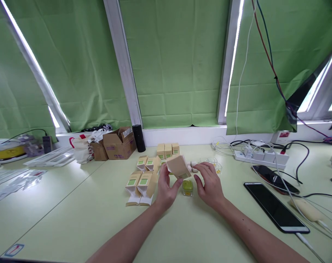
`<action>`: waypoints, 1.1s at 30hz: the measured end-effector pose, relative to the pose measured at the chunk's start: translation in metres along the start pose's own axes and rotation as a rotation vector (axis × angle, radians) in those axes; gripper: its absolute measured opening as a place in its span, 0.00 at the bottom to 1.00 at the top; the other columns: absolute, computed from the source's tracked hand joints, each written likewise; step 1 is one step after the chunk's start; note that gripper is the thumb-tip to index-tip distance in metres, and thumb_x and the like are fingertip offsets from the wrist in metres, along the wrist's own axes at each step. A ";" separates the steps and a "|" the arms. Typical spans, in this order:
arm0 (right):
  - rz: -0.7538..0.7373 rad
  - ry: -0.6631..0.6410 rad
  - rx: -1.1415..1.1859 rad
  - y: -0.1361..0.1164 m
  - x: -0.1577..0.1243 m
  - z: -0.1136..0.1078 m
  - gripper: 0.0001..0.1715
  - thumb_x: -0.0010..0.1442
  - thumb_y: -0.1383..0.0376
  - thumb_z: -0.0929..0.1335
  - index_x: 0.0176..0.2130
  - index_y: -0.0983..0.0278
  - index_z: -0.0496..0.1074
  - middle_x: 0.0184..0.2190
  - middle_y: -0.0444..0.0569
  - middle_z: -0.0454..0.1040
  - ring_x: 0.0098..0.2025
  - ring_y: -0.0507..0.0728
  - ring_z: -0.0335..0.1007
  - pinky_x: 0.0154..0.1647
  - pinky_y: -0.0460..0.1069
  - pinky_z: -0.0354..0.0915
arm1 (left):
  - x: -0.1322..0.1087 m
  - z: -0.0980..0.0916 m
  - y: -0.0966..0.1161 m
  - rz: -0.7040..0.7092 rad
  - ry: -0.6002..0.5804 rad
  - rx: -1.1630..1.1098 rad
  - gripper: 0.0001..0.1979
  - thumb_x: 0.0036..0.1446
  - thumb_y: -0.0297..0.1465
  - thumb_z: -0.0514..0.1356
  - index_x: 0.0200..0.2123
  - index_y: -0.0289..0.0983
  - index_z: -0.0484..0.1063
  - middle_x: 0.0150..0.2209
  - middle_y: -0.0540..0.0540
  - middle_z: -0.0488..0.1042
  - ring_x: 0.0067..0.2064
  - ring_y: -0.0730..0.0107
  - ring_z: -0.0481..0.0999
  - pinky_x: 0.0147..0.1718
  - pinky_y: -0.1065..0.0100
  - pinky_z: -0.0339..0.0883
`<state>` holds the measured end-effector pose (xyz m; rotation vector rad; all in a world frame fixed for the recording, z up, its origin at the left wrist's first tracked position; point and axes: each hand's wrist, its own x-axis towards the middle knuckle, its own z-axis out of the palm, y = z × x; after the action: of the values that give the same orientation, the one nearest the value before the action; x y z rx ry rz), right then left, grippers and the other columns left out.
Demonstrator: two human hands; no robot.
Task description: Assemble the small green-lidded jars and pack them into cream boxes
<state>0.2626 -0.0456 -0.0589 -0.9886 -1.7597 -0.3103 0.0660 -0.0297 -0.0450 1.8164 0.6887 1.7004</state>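
Observation:
My left hand [166,190] grips a small tan carton [178,166] with a green label, tilted with its open end down. Just under it a small clear jar with a green-yellow content [187,187] stands on the pale green table [100,215]. My right hand [209,184] hovers to the right of the jar and carton, fingers curved and apart, holding nothing that I can see. Open cartons of the same kind [140,184] lie to the left, and three closed ones [168,149] stand behind.
Brown cardboard boxes [119,144] and a black cylinder [139,138] stand at the back by the window. At right lie two phones [275,210], a power strip [260,156] and cables. Small clear jars [213,164] sit behind my right hand. Papers and trays lie far left.

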 end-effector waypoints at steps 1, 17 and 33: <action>0.001 -0.004 0.010 -0.001 0.000 0.000 0.22 0.66 0.71 0.65 0.58 0.59 0.67 0.51 0.55 0.77 0.55 0.67 0.67 0.55 0.66 0.70 | 0.001 0.000 0.000 -0.047 -0.012 -0.062 0.25 0.61 0.42 0.67 0.57 0.39 0.67 0.51 0.38 0.73 0.54 0.54 0.75 0.54 0.55 0.70; 0.005 -0.057 0.212 -0.015 -0.001 -0.003 0.29 0.68 0.70 0.62 0.66 0.58 0.58 0.61 0.60 0.63 0.65 0.67 0.63 0.61 0.67 0.70 | 0.008 0.001 0.007 -0.213 0.111 -0.216 0.34 0.60 0.48 0.67 0.61 0.44 0.55 0.46 0.44 0.74 0.48 0.61 0.77 0.47 0.62 0.70; 0.039 -0.149 0.360 -0.026 0.001 -0.005 0.31 0.68 0.73 0.61 0.67 0.54 0.59 0.66 0.59 0.58 0.72 0.66 0.55 0.63 0.65 0.72 | 0.004 0.004 0.007 -0.280 0.042 -0.217 0.25 0.62 0.52 0.63 0.49 0.43 0.58 0.41 0.46 0.77 0.36 0.66 0.78 0.35 0.67 0.70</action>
<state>0.2466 -0.0649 -0.0497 -0.7990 -1.8458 0.1074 0.0704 -0.0320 -0.0379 1.4654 0.7087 1.5644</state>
